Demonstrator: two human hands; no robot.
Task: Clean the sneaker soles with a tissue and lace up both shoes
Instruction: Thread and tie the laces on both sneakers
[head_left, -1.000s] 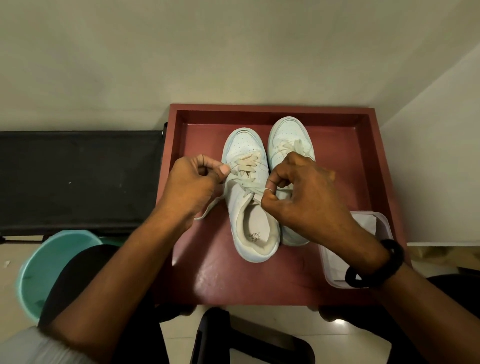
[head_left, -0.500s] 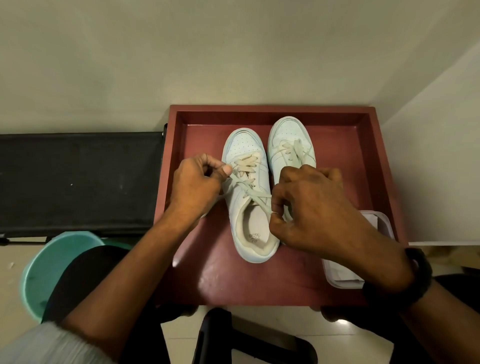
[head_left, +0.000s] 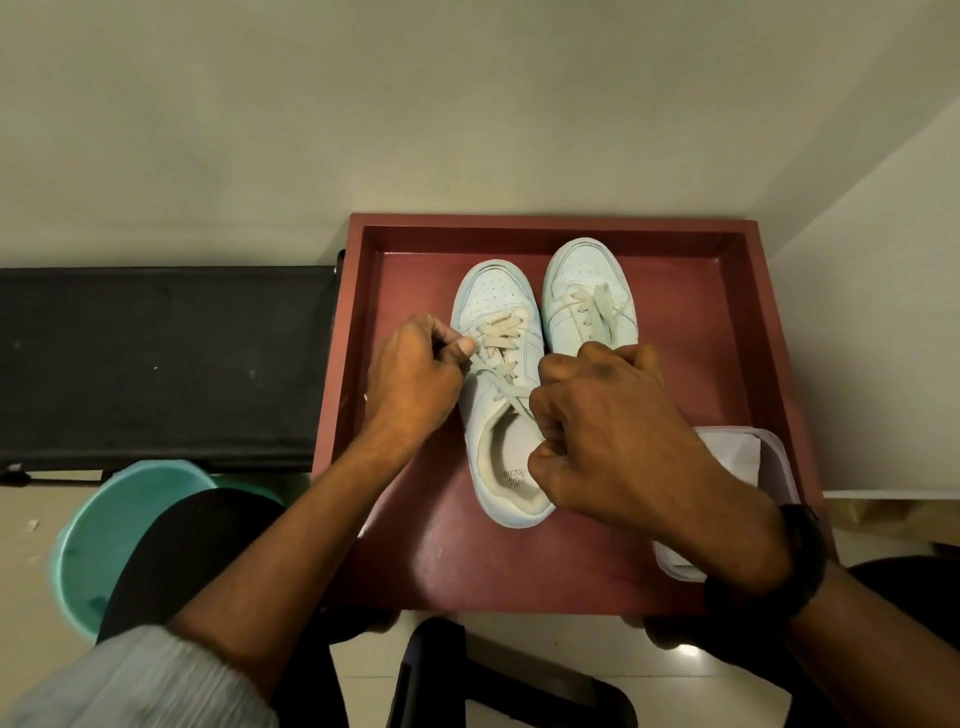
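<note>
Two hands hold one lace (head_left: 506, 383): the right hand (head_left: 613, 436), nearest, is curled on one end, the left hand (head_left: 410, 384) pinches the other beside the near sneaker (head_left: 493, 296) in the red tray (head_left: 727, 332). Pulling evenly should keep crossings flat; the far sneaker (head_left: 582, 265) looks laced

One printed mark (head_left: 515, 477) stood on the insole (head_left: 506, 447) of the left-hand sneaker (head_left: 485, 410), centre of the frame; its letters were unreadable

A plain pale wall (head_left: 467, 104) backs the red table (head_left: 545, 226). Left of it stands a black bench (head_left: 156, 364), with a teal bucket (head_left: 88, 545) on the tiled floor (head_left: 519, 649).
</note>
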